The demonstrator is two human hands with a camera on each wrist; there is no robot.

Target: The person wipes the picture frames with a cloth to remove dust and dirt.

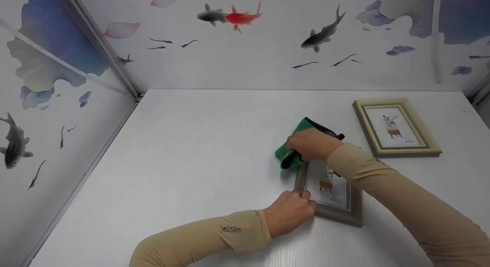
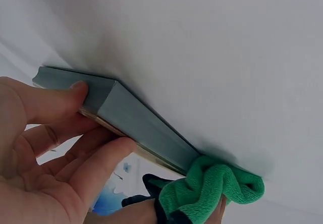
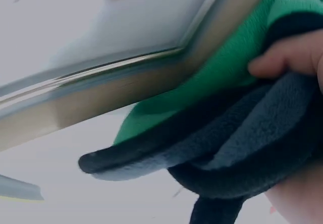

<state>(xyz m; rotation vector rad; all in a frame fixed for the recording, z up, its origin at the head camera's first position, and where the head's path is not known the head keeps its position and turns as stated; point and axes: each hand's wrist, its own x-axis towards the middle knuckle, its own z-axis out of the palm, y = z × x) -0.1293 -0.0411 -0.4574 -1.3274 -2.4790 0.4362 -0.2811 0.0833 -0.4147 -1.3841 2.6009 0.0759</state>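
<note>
A grey-brown picture frame (image 1: 356, 211) with a potted-plant print is tilted up off the white table in the head view. My left hand (image 1: 291, 212) grips its near left corner, the thumb on the grey side edge (image 2: 146, 118) in the left wrist view. My right hand (image 1: 314, 144) holds a bunched green and dark cloth (image 1: 285, 154) against the far left corner of the frame. In the right wrist view the cloth (image 3: 207, 77) wraps along the outer edge near that corner, with my thumb pressing into it.
A second picture frame (image 1: 411, 152), gold-edged, lies at the right back of the white table (image 1: 191, 144). White walls (image 1: 264, 64) painted with fish and lotus stand behind and at the left.
</note>
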